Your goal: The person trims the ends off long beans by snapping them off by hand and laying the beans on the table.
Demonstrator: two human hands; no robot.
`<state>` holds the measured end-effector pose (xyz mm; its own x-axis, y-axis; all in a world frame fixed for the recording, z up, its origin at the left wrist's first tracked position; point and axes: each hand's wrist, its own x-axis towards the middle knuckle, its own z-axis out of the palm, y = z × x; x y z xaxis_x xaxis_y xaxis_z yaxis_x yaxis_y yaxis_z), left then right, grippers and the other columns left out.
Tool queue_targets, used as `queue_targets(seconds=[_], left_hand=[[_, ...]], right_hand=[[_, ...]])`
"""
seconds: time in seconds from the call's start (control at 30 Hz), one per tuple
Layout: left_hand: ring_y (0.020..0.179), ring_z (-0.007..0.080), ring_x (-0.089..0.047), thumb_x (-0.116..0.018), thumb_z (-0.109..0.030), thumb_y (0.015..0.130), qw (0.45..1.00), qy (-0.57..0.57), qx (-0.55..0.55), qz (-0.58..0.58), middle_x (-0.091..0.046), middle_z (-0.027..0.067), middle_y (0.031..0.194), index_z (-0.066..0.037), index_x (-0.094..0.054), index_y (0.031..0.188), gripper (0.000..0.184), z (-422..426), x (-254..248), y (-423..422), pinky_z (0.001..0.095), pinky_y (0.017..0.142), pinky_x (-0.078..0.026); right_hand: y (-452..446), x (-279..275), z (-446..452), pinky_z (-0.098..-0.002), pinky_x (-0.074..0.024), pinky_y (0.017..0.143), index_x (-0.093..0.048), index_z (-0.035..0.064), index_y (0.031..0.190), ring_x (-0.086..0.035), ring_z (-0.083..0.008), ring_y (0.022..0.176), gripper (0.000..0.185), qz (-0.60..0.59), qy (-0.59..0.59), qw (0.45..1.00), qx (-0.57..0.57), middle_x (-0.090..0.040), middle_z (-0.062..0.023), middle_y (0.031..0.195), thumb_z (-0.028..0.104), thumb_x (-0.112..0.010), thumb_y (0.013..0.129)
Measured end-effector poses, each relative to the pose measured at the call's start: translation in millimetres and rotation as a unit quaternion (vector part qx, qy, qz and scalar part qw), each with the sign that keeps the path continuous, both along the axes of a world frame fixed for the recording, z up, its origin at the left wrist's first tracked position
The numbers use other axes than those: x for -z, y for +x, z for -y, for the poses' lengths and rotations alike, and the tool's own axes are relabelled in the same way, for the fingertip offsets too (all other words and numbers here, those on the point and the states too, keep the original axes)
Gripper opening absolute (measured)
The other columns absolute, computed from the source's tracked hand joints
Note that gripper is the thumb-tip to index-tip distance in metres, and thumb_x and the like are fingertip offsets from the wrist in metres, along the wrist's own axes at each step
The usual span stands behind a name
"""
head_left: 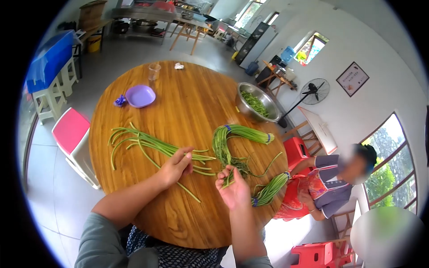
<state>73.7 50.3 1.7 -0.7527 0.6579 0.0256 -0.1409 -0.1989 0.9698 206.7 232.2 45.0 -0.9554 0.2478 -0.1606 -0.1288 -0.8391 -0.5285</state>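
On the round wooden table (174, 107), loose long green beans (152, 142) lie spread at the left. My left hand (176, 167) is over their right end, its fingers curled together; what they hold, if anything, is hidden. My right hand (233, 185) is palm up with bent fingertips around a short green bean piece (228, 181). Just beyond it, a bundle of beans (243, 132) tied with blue bands curves toward a dark, tangled end. A second banded bundle (270, 190) lies at the table's right edge.
A steel bowl (241, 105) with green pieces stands at the back right. Purple dish (140, 96), clear cup (154, 71) and crumpled tissue (178, 66) are at the back. A person (333, 178) in a red apron sits at the right, an arm near the second bundle.
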Motion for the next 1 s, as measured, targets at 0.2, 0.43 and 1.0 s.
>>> queue_targets(seconds=[0.2,0.43,1.0], left_hand=[[0.072,0.0120,-0.054,-0.045,-0.026,0.106,0.996,-0.015,0.028,-0.085,-0.057,0.0033,0.078,-0.003,-0.041,0.140,0.042,-1,-8,12,0.0266,0.068,-0.046],[0.072,0.0151,-0.057,-0.047,-0.026,0.105,0.983,-0.085,0.048,-0.158,-0.059,0.0056,0.076,-0.004,-0.041,0.141,0.043,4,-16,17,0.0298,0.071,-0.047],[0.080,0.0223,-0.061,-0.057,-0.017,0.100,0.947,-0.095,-0.081,-0.296,-0.063,0.0114,0.092,-0.004,-0.051,0.128,0.032,3,-2,5,0.0350,0.074,-0.050]], right_hand=[[67,-3,18,-0.0389,-0.0505,0.088,-0.056,0.0009,0.113,-0.058,-0.0274,0.101,0.025,0.078,-0.046,0.996,0.005,-0.060,-0.0143,0.104,0.023,-0.052,0.102],[32,-33,-30,-0.0444,-0.0521,0.092,-0.048,-0.0028,0.113,-0.055,-0.0282,0.101,0.032,0.051,-0.107,0.976,0.183,-0.054,-0.0154,0.102,0.027,-0.051,0.103],[-65,-37,-41,-0.0318,-0.0517,0.083,-0.057,0.0008,0.120,-0.064,-0.0186,0.093,0.027,0.021,0.424,0.902,0.075,-0.066,-0.0113,0.109,0.020,-0.057,0.100]])
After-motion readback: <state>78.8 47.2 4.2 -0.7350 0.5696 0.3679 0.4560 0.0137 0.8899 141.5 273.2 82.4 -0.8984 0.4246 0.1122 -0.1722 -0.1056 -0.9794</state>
